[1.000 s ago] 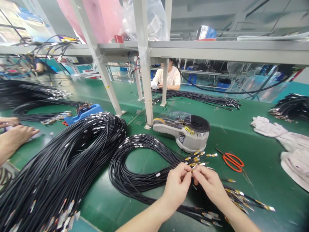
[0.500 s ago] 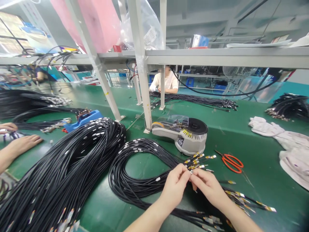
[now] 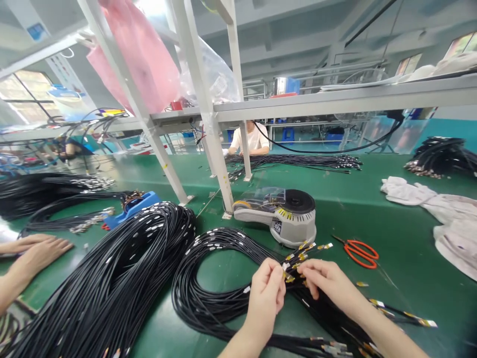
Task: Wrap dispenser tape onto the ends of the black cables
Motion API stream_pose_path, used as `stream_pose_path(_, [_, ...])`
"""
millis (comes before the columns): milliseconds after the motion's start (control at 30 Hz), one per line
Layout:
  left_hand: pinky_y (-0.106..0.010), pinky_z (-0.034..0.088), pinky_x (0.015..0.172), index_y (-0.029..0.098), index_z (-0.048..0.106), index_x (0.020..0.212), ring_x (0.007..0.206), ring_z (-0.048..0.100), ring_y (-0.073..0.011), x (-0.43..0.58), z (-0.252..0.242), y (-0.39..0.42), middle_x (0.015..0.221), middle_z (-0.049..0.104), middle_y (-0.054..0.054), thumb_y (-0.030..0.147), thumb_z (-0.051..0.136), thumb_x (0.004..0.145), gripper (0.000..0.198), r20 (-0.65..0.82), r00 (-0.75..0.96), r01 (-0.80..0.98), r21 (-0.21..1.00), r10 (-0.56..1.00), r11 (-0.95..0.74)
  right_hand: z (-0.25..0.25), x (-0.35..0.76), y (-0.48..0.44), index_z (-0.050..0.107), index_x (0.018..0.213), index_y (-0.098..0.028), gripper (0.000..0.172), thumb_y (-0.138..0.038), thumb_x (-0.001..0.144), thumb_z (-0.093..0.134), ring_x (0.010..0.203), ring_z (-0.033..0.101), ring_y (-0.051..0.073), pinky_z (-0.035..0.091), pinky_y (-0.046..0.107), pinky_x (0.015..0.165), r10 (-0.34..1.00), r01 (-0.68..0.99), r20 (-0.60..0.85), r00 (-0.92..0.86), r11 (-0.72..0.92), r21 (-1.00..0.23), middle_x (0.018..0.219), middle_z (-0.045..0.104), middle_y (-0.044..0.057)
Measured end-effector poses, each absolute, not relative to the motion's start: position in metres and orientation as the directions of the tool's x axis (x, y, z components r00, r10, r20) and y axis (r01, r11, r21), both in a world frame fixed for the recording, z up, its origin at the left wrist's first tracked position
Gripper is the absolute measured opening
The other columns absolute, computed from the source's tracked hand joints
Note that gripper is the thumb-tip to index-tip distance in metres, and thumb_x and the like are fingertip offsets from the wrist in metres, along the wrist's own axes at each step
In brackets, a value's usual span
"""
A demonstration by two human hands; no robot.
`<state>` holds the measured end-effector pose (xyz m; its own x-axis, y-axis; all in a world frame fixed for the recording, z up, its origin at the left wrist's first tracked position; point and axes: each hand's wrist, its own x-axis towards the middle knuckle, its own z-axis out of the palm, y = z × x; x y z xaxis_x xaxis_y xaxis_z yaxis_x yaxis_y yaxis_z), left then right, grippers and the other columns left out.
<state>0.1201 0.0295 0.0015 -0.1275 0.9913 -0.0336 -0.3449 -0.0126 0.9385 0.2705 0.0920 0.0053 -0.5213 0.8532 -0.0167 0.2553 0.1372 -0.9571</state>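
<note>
My left hand [image 3: 265,291] is closed in a pinch on a black cable, whose yellow-taped end [image 3: 288,277] sticks out past the fingertips. To its right, my right hand [image 3: 330,281] has thumb and forefinger pressed together beside the cable ends. Whatever lies between those fingertips is too small to make out. A looped bundle of black cables [image 3: 208,298] with white labels rests on the green table under and left of my hands. More cable tips with yellow tape [image 3: 309,248] fan out just beyond my fingers.
A grey tape dispenser [image 3: 294,223] stands behind the bundle, with orange-handled scissors [image 3: 360,252] to its right. A larger cable coil [image 3: 112,268] lies left. White gloves [image 3: 447,214] lie at right. Another person's hands [image 3: 37,253] rest at far left. Shelf posts [image 3: 212,149] rise ahead.
My hands have moved apart, the right one drawing away to the right from the left. The cable end now shows at my left fingertips. The camera view has tilted up slightly.
</note>
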Motion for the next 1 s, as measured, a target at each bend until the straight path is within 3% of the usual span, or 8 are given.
stream_pose_path(100, [-0.015,0.014,0.033,0.019,0.038,0.067,0.038,0.019,-0.003,0.122,0.0,0.031,0.047,0.032,0.009,0.046,0.049,0.08,0.032,-0.07,-0.108,-0.326,0.945,0.992,0.031,0.015,0.266,0.084,0.059,0.085,-0.016,0.026,-0.039,0.081,0.047,0.048,0.048,0.013,0.04,0.026,0.053,0.851,0.158,0.035,-0.523,0.138,-0.978,0.05,0.053,-0.004])
stream_pose_path(233, [-0.015,0.016,0.035,0.018,0.041,0.069,0.04,0.022,-0.0028,0.125,-0.002,0.032,0.051,0.032,0.009,0.044,0.051,0.079,0.03,-0.054,-0.12,-0.315,0.949,0.991,0.014,0.023,0.257,0.075,0.058,0.085,-0.016,0.026,-0.039,0.072,0.058,0.05,0.049,0.012,0.041,0.026,0.051,0.86,0.079,0.001,-0.51,0.047,-0.996,0.057,0.051,-0.004])
stream_pose_path(467, [-0.016,0.019,0.034,0.017,0.044,0.072,0.037,0.027,-0.0014,0.126,-0.002,0.033,0.054,0.038,0.009,0.033,0.063,0.07,0.026,-0.061,-0.102,-0.296,0.955,0.993,0.028,0.014,0.258,0.079,0.058,0.072,-0.017,0.018,-0.034,0.076,0.055,0.047,0.046,0.01,0.038,0.024,0.049,0.881,0.1,0.051,-0.471,0.111,-0.989,0.055,0.05,-0.004])
stream_pose_path(1000, [-0.017,0.019,0.034,0.014,0.048,0.063,0.033,0.028,-0.0023,0.13,-0.003,0.029,0.042,0.041,0.007,0.03,0.058,0.075,0.022,-0.094,-0.053,-0.475,0.878,0.994,0.058,0.002,0.254,0.075,0.052,0.068,-0.018,0.023,-0.038,0.08,0.053,0.048,0.043,0.011,0.035,0.024,0.052,0.881,0.046,0.071,-0.468,0.104,-0.994,0.051,0.046,-0.006])
